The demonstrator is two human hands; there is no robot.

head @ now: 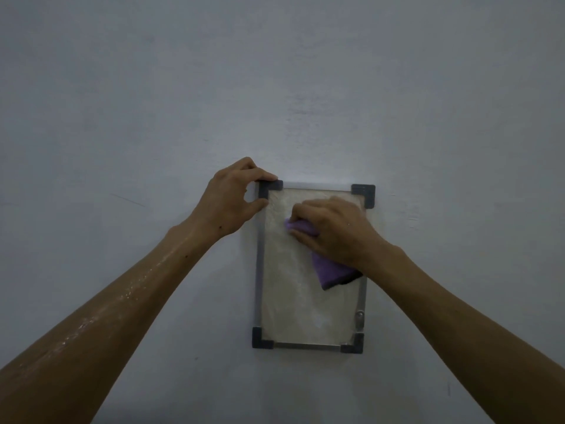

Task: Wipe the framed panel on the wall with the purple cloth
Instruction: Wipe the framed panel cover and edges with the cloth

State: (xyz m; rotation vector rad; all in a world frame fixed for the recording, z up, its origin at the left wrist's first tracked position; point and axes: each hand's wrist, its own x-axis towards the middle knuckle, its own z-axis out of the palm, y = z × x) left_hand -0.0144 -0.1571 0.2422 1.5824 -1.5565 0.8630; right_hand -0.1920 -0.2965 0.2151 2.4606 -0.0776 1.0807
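Two bare arms reach out from the person toward the wall. The left arm looks wet and shiny.

The right hand point(331, 231) has its fingers curled around the purple cloth point(331, 270) and pushes it flat on the upper part of the framed panel point(293, 301). A bit of cloth peeks out by the fingertips, and a loose flap with a dark edge hangs below the hand. The cloth looks soft and floppy, so I think bunching it in the fist is the best way to hold it.

The left hand point(230, 198) pinches the top left corner piece point(270, 186) of the frame, fingers on top and thumb on the side. That looks like a good spot, because the corners seem thick and strong.

The panel hangs flat on the pale wall point(275, 87), tall and thin, with dark corners and a silver rim. Its middle looks cloudy and smeared. It could be glass or plastic; I cannot tell. It seems light and stiff, and maybe easy to crack, so gentle rubbing looks smart. A small screw point(360, 315) sits low on the right rim.
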